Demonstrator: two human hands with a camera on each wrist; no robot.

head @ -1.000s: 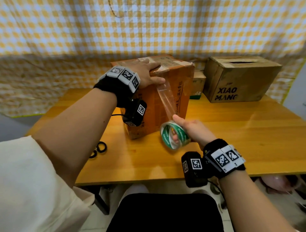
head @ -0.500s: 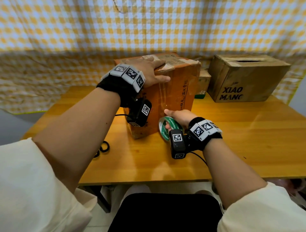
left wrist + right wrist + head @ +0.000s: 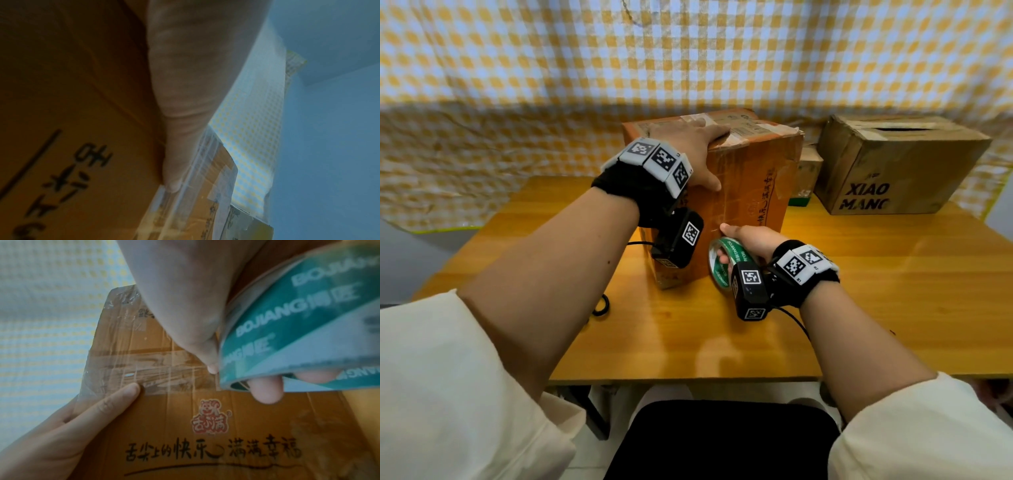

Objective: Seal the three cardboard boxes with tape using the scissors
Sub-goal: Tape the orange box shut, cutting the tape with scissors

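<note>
Leftmost, black scissor handles (image 3: 601,305) peek out on the yellow wooden table (image 3: 893,291), mostly hidden behind the left forearm. Next, left hand (image 3: 690,150) lies flat on top of the tall orange cardboard box (image 3: 750,202), fingers straight, thumb pressed down the front face onto a clear tape strip (image 3: 144,369). Box stands upright mid-table, old tape and labels on its lid. Right hand (image 3: 753,240) grips the green-and-white roll of clear packing tape (image 3: 722,263), fingers through the core, thumb on top; roll sits against the box's lower front face, just above the table. Behind the orange box, a small cardboard box (image 3: 806,171) is partly hidden. Far right, brown cardboard box printed "XIAO MANG" (image 3: 893,164) sits at the table's back, top flaps showing a gap. Yellow-white checked cloth (image 3: 688,61) hangs behind.
</note>
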